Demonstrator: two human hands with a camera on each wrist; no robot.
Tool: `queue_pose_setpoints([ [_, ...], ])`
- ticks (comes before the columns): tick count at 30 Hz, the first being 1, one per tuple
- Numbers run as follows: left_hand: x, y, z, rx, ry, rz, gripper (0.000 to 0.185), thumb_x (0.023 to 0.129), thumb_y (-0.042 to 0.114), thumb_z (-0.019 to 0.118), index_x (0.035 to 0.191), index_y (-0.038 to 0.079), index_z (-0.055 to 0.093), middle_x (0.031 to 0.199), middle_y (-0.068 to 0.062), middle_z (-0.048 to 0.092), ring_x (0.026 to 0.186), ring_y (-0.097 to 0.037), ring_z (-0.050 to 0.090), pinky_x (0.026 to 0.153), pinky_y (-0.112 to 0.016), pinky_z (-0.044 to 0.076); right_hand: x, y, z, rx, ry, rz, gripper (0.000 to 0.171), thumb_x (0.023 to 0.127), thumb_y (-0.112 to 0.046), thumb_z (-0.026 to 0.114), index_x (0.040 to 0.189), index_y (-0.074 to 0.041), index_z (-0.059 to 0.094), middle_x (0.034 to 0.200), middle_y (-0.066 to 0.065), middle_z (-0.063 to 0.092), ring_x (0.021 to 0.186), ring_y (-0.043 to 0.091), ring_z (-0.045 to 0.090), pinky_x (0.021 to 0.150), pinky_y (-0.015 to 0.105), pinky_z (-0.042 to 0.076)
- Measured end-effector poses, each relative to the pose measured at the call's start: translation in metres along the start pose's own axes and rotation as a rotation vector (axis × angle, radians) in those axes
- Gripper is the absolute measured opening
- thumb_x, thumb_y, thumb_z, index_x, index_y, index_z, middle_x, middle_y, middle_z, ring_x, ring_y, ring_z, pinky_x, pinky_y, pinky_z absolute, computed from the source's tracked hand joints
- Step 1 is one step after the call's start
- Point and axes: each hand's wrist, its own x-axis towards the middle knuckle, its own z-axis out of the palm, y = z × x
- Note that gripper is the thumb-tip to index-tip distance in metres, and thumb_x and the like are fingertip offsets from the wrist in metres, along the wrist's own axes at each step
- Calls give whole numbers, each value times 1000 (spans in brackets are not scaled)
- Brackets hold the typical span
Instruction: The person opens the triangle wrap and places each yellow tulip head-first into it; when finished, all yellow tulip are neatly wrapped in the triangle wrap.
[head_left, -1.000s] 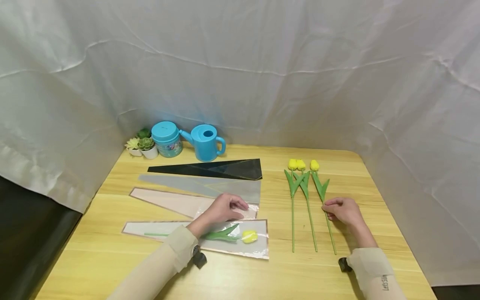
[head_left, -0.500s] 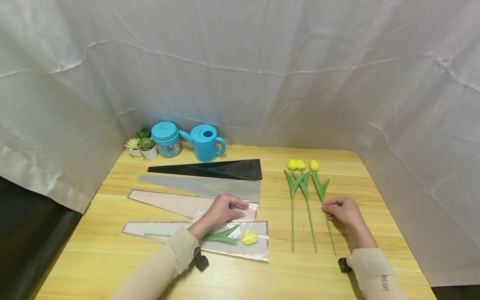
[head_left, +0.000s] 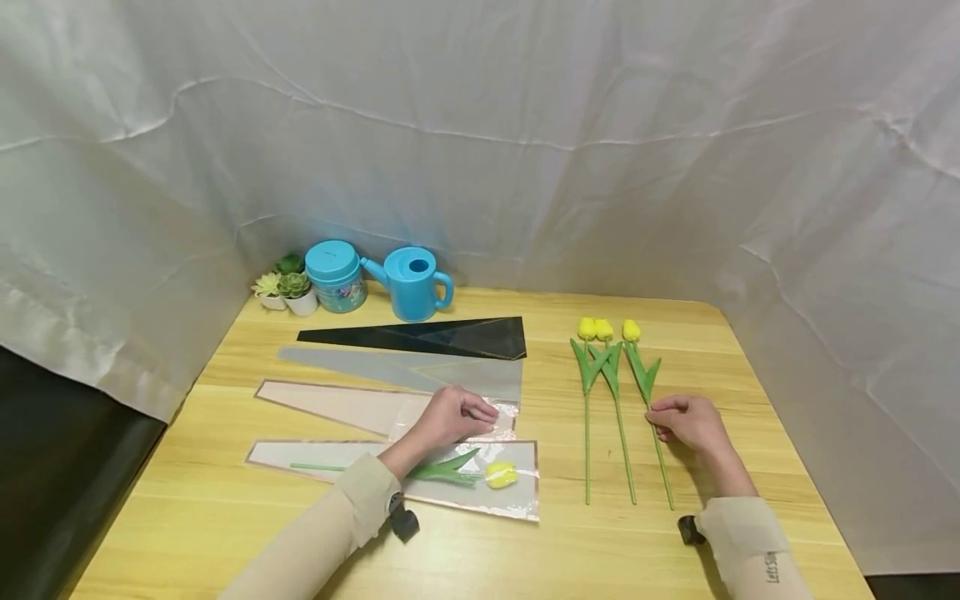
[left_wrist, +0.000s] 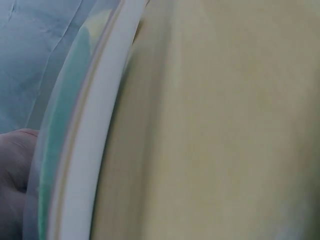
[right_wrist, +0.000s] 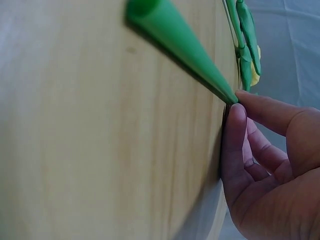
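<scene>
Left fingers (head_left: 477, 407) drawn closer over glossy pink sleeve (head_left: 367, 408), hold unclear | right fingers (right_wrist: 270, 112) pinch slender tulip stem (right_wrist: 192, 57)

The desk (head_left: 465, 562) is smooth wood with a soft shine. The nearest flower sleeve (head_left: 487, 503) is thin, see-through plastic, very glossy. The pinched tulip stem (right_wrist: 190, 53) looks like smooth plastic. The watering can (head_left: 412, 298) is smooth, slightly shiny plastic, and the jar (head_left: 338, 297) has see-through sides. The curtain (head_left: 480, 100) is wrinkly, silky cloth. The shirt sleeve (head_left: 315, 533) is matt cloth.
</scene>
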Motion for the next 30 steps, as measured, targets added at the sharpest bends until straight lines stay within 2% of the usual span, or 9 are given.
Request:
queue_pose_setpoints([
  [4,0,1,0,13,-2,19,17,84,11,87,100,15,83,91,3,81,81,-4,72,76,-21,56,0,0,0,4,-3,-2,36,98,-14,71,122,12,64,90,5,73,76,14,67,67,27,61],
  [9,2,1,2,131,4,47,29,77,26,93,104,23,83,93,10,77,77,-4,52,72,-21,45,0,0,0,3,-4,-3,36,98,-14,72,122,11,64,90,5,73,76,14,67,67,27,61],
  [12,2,2,3,123,4,35,27,79,27,92,104,24,84,89,11,77,71,-6,45,67,-22,41,1,1,0,3,-4,-2,36,98,-14,72,122,11,64,90,5,73,76,13,67,68,27,61],
  [16,2,4,4,78,3,11,19,84,21,88,102,22,85,93,9,80,69,-2,54,68,-22,45,2,0,-1,-3,-1,0,35,98,-14,72,122,11,64,91,6,72,76,13,67,68,27,61],
  [21,3,5,6,60,4,-5,14,86,17,86,100,18,85,93,7,81,77,0,69,73,-19,53,2,0,-1,-3,0,1,34,98,-14,71,121,11,64,91,6,71,77,14,67,68,27,61],
  [23,3,5,6,43,3,2,14,86,14,86,100,16,84,91,6,81,77,-1,70,70,-20,55,2,-1,-1,-4,0,-2,34,98,-13,71,121,11,64,91,6,71,77,14,67,68,27,61],
  [30,1,5,7,12,7,23,14,88,13,84,102,14,83,86,3,80,73,-3,66,67,-20,52,1,-1,-2,-11,4,-3,33,98,-13,71,120,12,65,90,7,71,76,13,67,67,26,61],
])
